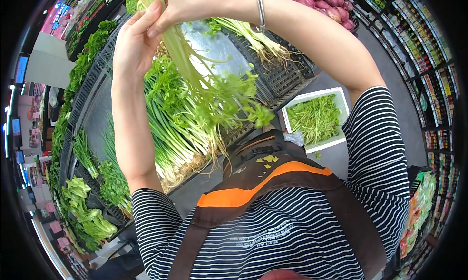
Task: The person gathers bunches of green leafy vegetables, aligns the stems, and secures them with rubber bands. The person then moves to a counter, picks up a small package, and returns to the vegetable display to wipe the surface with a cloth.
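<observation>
A leafy celery bunch (179,49) hangs upside down near the top of the view, its leaves pointing down towards my apron. My right hand (186,3) is closed around its pale stalks. Against the same stalks rests my left hand (137,38), thumb and fingers touching them; its grip is partly hidden. Beneath the bunch lie scallions (179,137) with rooted white ends and more leafy celery (161,82). Beyond them is a bare metal surface (215,46), with another rooted celery bunch (256,38) on a black plastic crate (289,75).
A white foam box (343,115) of loose greens stands on the floor at right. Red onions (325,2) are heaped at the top right. Leafy lettuce (87,214) and coriander (113,181) lie at lower left. Stocked shelves (413,35) line the right side.
</observation>
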Action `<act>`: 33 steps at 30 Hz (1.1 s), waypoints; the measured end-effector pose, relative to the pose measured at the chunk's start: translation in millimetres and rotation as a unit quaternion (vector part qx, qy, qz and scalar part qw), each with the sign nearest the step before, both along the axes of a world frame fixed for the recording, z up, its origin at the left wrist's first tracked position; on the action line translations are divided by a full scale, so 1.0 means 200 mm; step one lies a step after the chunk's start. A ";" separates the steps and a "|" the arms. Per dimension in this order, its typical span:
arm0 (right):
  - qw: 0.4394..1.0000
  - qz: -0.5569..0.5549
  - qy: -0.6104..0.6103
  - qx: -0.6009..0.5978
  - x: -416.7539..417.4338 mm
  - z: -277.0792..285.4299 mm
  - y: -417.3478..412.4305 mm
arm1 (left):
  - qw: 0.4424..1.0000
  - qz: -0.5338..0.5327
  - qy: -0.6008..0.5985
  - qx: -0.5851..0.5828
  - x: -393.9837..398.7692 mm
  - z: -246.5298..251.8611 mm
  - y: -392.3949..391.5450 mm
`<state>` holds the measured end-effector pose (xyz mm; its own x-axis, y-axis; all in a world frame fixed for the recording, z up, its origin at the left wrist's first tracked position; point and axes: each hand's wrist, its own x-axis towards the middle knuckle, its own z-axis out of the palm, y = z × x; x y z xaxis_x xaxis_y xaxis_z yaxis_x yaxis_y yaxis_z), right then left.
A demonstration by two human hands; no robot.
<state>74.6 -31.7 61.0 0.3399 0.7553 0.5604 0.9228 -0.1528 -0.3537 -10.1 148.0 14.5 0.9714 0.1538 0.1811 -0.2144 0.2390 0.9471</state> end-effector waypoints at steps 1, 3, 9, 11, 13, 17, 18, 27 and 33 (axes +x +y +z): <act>0.998 0.007 0.030 -0.045 0.01 0.01 -0.01 | 0.999 0.026 0.011 0.043 -0.01 0.00 0.00; 0.986 0.033 0.090 -0.135 0.04 0.02 0.03 | 0.991 0.073 0.020 0.108 -0.07 0.02 0.01; 0.932 0.153 0.323 -0.056 0.13 -0.11 0.05 | 0.982 0.086 -0.004 0.168 -0.09 0.08 0.06; 0.937 0.097 0.335 -0.032 0.20 -0.21 0.14 | 0.987 0.053 -0.013 0.153 -0.07 0.11 0.06; 0.985 0.020 0.163 -0.048 0.16 -0.18 0.12 | 0.989 0.020 -0.025 0.146 -0.07 0.10 0.04; 0.986 -0.052 0.159 0.015 0.05 -0.13 0.01 | 0.996 -0.005 -0.073 0.043 -0.07 0.05 -0.09; 0.988 -0.071 0.130 0.036 0.06 -0.16 0.01 | 0.998 0.000 -0.062 0.028 -0.07 0.04 -0.15; 0.969 -0.010 0.244 0.039 0.04 -0.32 -0.10 | 0.982 0.098 0.012 0.160 -0.08 -0.12 -0.26; 0.952 -0.039 0.287 0.103 0.06 -0.44 -0.15 | 0.968 0.089 0.047 0.230 -0.07 -0.19 -0.35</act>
